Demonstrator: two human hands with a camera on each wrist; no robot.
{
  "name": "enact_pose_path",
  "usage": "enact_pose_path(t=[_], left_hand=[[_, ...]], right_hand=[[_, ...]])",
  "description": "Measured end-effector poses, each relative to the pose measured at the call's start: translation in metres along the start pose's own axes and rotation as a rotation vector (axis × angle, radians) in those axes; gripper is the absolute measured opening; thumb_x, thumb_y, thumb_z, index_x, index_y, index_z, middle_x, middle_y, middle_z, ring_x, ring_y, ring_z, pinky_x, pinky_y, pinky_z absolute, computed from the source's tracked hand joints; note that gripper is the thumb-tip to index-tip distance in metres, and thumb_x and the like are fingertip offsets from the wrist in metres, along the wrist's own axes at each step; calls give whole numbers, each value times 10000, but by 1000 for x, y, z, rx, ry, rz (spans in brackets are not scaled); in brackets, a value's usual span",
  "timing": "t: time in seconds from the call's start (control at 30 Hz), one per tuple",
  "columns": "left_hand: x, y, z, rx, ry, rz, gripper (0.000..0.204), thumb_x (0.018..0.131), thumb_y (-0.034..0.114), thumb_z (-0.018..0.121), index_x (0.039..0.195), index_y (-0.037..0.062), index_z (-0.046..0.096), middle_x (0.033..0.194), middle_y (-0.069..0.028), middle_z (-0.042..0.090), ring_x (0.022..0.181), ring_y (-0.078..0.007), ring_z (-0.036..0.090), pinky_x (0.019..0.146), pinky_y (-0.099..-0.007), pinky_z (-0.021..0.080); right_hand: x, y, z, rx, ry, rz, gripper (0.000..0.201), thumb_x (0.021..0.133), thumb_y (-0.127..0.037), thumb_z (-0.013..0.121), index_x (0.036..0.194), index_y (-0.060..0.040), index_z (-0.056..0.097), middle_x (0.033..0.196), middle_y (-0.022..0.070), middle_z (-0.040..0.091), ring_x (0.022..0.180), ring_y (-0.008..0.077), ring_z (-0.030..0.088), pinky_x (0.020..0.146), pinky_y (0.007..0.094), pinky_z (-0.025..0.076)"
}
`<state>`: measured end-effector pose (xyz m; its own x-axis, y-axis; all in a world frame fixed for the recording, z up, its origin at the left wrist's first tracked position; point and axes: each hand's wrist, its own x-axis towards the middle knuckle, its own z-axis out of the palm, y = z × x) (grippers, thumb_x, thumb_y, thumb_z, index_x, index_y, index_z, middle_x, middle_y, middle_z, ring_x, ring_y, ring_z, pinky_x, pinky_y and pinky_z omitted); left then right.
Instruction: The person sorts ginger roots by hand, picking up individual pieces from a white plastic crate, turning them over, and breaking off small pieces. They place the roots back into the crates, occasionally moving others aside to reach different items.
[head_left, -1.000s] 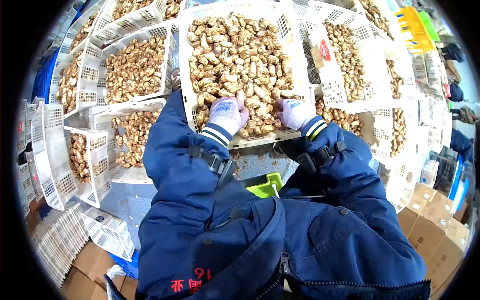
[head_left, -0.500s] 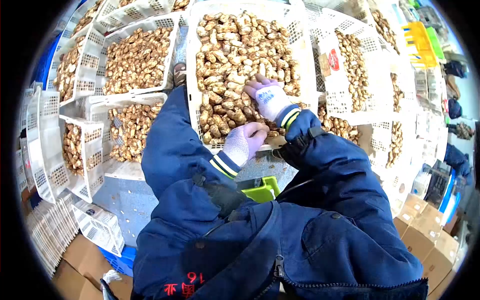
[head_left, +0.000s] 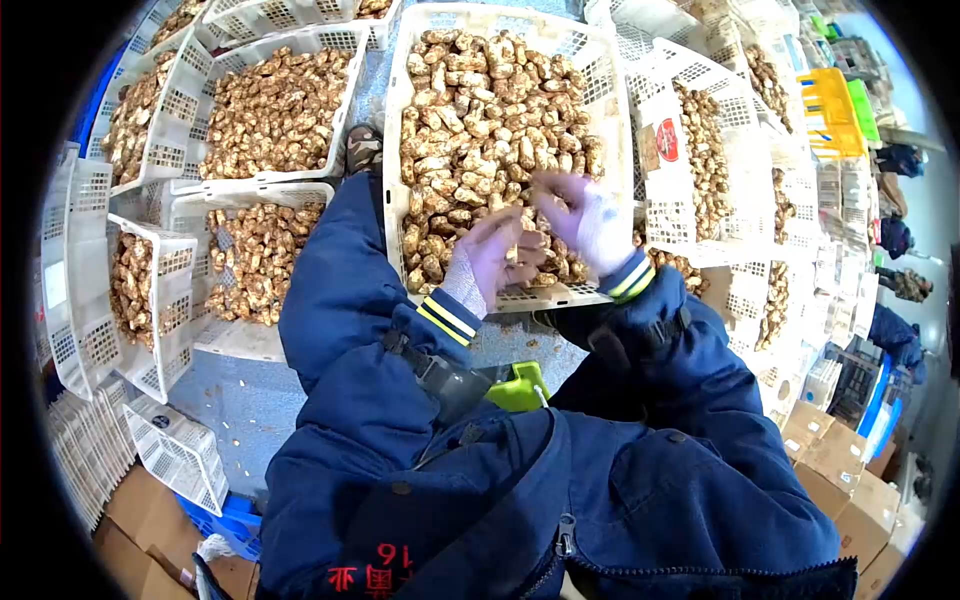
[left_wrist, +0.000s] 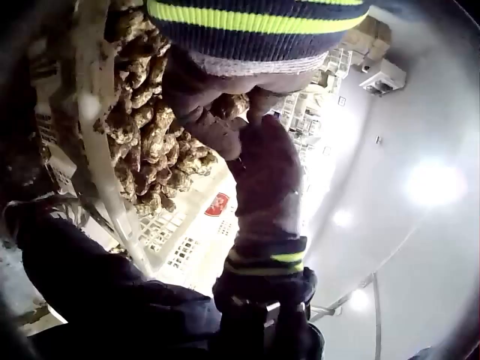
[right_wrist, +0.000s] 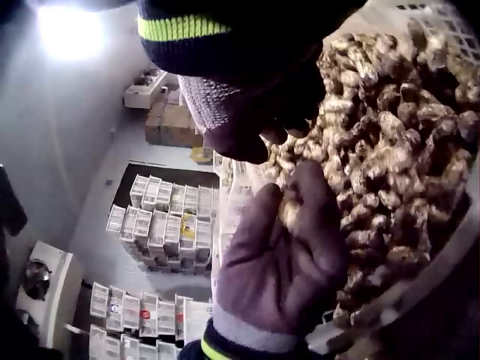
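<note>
Head view, near to far. Blue jacket [head_left: 600, 500] at frame bottom, red characters on its lower edge; green object [head_left: 518, 388] just beyond, between the sleeves. Left hand [head_left: 490, 255], in a pale glove, raised over the near rim of the central white crate [head_left: 395, 200]; fingers loosely curled, with one brown mushroom piece [head_left: 515, 250] seen between fingertips and palm. Grip on that piece: cannot tell for certain from the head view; in the right wrist view, left hand [right_wrist: 281, 255] palm up with fingers half open, cupping pieces against the heap. Right hand [head_left: 590, 220], gloved, blurred, just beside the left and above the same crate; fingers bent, contents not discernible. In the left wrist view, right hand [left_wrist: 266, 172] close against the left fingertips, apparently touching.

Mushrooms [head_left: 490, 110] heaped throughout the central crate, directly beneath and beyond both hands. Further white crates of mushrooms [head_left: 270, 110] to the left and right. Cardboard boxes [head_left: 840, 450] at right edge, well apart.
</note>
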<state>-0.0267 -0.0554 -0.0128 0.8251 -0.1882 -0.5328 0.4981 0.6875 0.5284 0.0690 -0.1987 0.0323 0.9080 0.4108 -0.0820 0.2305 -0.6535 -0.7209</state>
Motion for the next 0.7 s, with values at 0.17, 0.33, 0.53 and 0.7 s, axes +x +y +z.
enact_pose_path(t=[0.17, 0.33, 0.53, 0.7], left_hand=[[7, 2, -3, 116, 116, 49, 331, 917, 200, 541, 1188, 10, 521, 890, -92, 630, 749, -161, 634, 616, -262, 539], [14, 4, -5, 64, 257, 106, 264, 805, 87, 666, 1039, 1, 579, 684, -30, 554, 488, -91, 485, 433, -224, 387], [7, 8, -2, 303, 230, 49, 372, 850, 145, 641, 1192, 17, 568, 738, -25, 583, 510, -75, 485, 411, -212, 372], [19, -1, -5, 325, 136, 138, 427, 907, 255, 584, 1270, 42, 511, 985, -67, 610, 819, -119, 586, 717, -271, 501]], right_hand=[[69, 42, 13, -550, -32, -264, 485, 801, -131, 600, 1279, -99, 526, 1251, 165, 559, 1157, 352, 513, 995, 447, 401], [70, 50, 44, -752, -112, -240, 497, 712, -128, 658, 1199, -140, 560, 1178, 127, 569, 1176, 335, 487, 946, 453, 415], [32, 60, 17, -431, 108, -215, 160, 732, -94, 646, 886, -60, 617, 857, 127, 605, 875, 349, 572, 772, 442, 457], [-2, 13, 2, 133, 138, -22, 166, 777, -137, 689, 909, -41, 656, 836, 122, 632, 732, 256, 581, 687, 343, 463]])
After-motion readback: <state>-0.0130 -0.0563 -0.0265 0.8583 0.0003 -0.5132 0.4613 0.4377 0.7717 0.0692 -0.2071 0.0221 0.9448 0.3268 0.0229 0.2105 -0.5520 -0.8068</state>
